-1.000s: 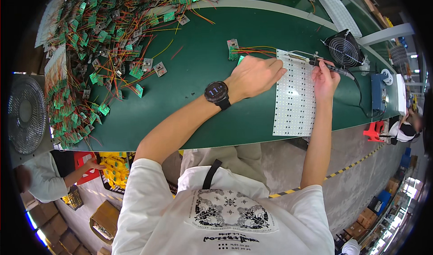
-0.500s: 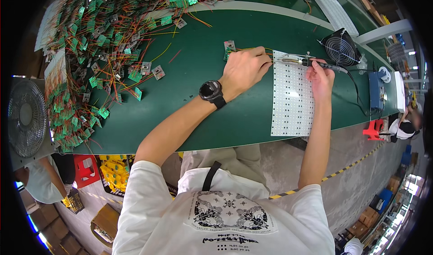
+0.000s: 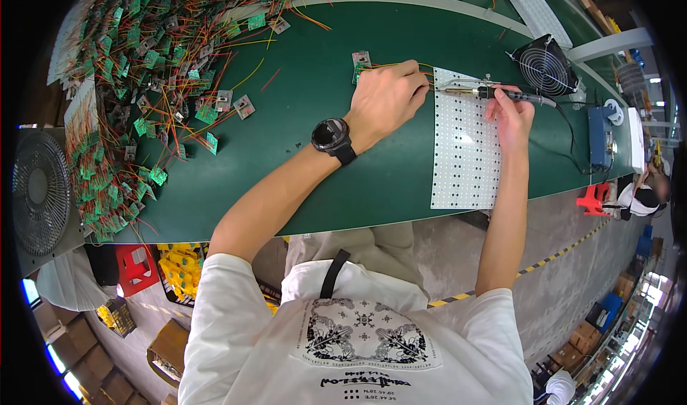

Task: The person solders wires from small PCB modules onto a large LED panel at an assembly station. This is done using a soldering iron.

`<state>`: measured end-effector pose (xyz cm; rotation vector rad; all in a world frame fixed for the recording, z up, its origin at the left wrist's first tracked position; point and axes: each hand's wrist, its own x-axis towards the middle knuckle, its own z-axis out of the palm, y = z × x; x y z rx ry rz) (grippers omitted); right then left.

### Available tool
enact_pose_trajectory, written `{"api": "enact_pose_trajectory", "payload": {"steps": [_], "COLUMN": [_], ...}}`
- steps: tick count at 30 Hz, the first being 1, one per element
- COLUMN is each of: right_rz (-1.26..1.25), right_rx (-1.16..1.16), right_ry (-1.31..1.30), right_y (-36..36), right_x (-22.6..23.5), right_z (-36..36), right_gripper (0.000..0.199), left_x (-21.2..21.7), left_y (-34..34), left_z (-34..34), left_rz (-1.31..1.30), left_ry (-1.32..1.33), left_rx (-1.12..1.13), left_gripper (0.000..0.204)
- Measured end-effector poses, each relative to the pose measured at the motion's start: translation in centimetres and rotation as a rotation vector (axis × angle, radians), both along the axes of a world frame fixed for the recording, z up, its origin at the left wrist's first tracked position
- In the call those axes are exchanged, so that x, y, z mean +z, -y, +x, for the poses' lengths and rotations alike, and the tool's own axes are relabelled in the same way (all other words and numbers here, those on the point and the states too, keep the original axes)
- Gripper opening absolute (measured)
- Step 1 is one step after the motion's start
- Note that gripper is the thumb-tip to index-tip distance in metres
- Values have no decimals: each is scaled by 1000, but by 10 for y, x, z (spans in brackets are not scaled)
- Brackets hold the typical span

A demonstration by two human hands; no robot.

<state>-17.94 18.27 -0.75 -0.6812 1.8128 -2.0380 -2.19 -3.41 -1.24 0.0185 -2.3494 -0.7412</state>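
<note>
My right hand (image 3: pixel 512 116) grips a soldering iron (image 3: pixel 524 96) by its black handle. The iron's metal tip points left, over the upper end of a white dotted panel (image 3: pixel 465 158). At the panel's left edge, my left hand (image 3: pixel 390 99) is closed, its fingertips pinching thin wires (image 3: pixel 424 74) that run toward the panel. These wires lead from a small green and grey circuit board (image 3: pixel 361 61) just beyond my left knuckles. Whether the iron's tip touches a wire or the panel is too small to tell.
Many wired circuit boards (image 3: pixel 150 61) are heaped at the left. A square black fan (image 3: pixel 545 67) and a blue soldering station (image 3: pixel 600 137) stand at the right, joined to the iron by a cable. A larger fan (image 3: pixel 39 190) stands at the left end.
The whole view has shifted slightly. The iron's tip has moved a little left and lower relative to the panel. Both hands keep their grips.
</note>
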Motion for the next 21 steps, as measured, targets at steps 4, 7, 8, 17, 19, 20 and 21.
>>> {"api": "enact_pose_trajectory", "payload": {"steps": [4, 7, 8, 17, 19, 20, 21], "right_rz": [11, 15, 18, 27, 29, 31, 30], "right_rx": [6, 5, 8, -6, 1, 6, 6], "right_ry": [-1, 3, 5, -10, -8, -6, -6], "right_y": [0, 1, 1, 0, 0, 0, 0], "right_x": [-1, -1, -1, 0, 0, 0, 0], "right_z": [0, 1, 1, 2, 1, 1, 1], "right_gripper": [19, 18, 18, 17, 17, 17, 17], "left_x": [-2, -2, -2, -1, -1, 0, -1], "left_y": [1, 1, 1, 0, -1, -1, 0], "left_z": [-1, 0, 0, 1, 2, 2, 1], "left_rz": [-9, -14, -12, -16, -11, -11, -12], "left_ry": [3, 10, 12, 24, 33, 33, 34], "left_rx": [2, 3, 4, -1, 2, 2, -3], "left_gripper": [9, 9, 9, 10, 10, 10, 10]}}
